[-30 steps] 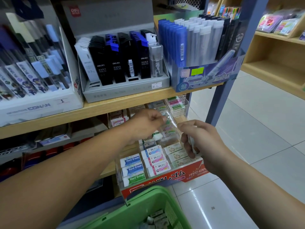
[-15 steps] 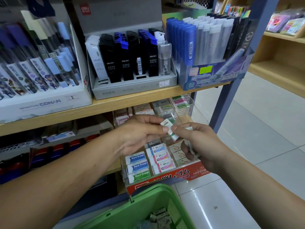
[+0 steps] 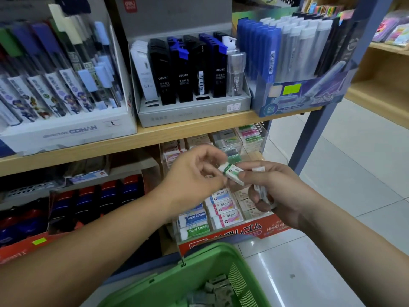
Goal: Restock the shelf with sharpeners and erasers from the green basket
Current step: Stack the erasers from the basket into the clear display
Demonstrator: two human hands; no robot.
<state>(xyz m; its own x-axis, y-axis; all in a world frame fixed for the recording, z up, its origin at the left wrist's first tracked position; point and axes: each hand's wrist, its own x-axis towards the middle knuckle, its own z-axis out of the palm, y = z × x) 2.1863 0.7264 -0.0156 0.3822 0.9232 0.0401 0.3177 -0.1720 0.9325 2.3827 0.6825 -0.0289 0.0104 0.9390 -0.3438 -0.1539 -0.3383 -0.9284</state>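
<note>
A small white eraser with a green sleeve [image 3: 230, 173] is held between the two hands, in the air above the clear eraser display tray [image 3: 221, 209] on the lower shelf. Its long axis is tilted, from upper left down to lower right. The left hand [image 3: 194, 173] pinches the left end of it with thumb and forefinger closed narrow; the other fingers are curled loosely. The right hand [image 3: 272, 189] touches the right end with its fingertips, and it is closed also around a few more small erasers [image 3: 261, 191] kept against the palm. Which hand carries the weight cannot be told exactly; the left hand seems to have the firmer pinch, so the placing is probably done by it.

The tray lies directly under and behind the eraser, so the coming move is judged to be short: down and a little forward. The front rows of the tray are filled already with "Hard Eraser" packs [image 3: 194, 220] and pink-labelled ones [image 3: 223, 209], lying flat and close together. Green-labelled stock [image 3: 250, 136] is seen further back, under the upper wooden shelf board [image 3: 155, 138], where little room is left above. The green basket [image 3: 177, 282] stands near the body, with small grey pieces [image 3: 217, 289] in it, perhaps sharpeners.
</note>
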